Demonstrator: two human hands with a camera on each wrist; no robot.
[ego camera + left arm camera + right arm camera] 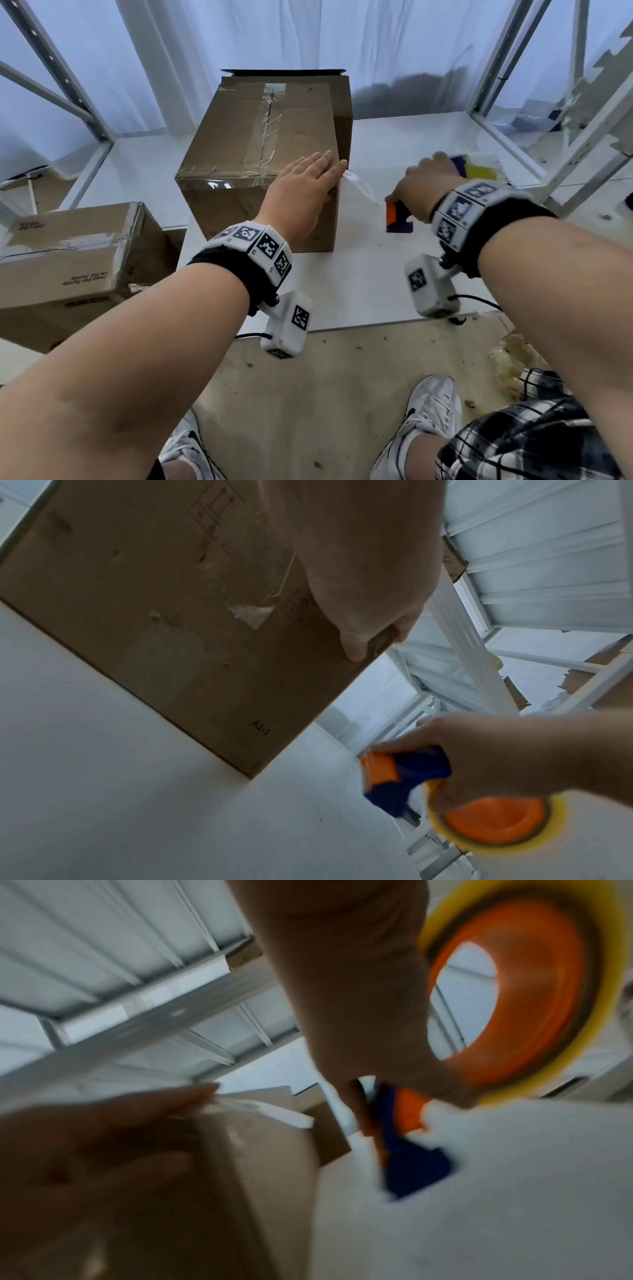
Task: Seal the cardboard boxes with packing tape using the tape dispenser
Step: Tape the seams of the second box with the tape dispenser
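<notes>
Bare forearms, banded wrists

Black wristbands (236, 263) carry white blocks printed with black square codes; white camera pods (287, 323) trail black cables. Black-and-white plaid shorts (534, 442), white sneakers (430, 406).

Brown box (260, 144) — orange-blue tape dispenser (404, 775)

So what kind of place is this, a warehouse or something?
Probably a small packing or storage area. A taped cardboard box sits on a white table, another box stands beside it, and bare metal shelving frames draped in white sheeting surround them.
</notes>
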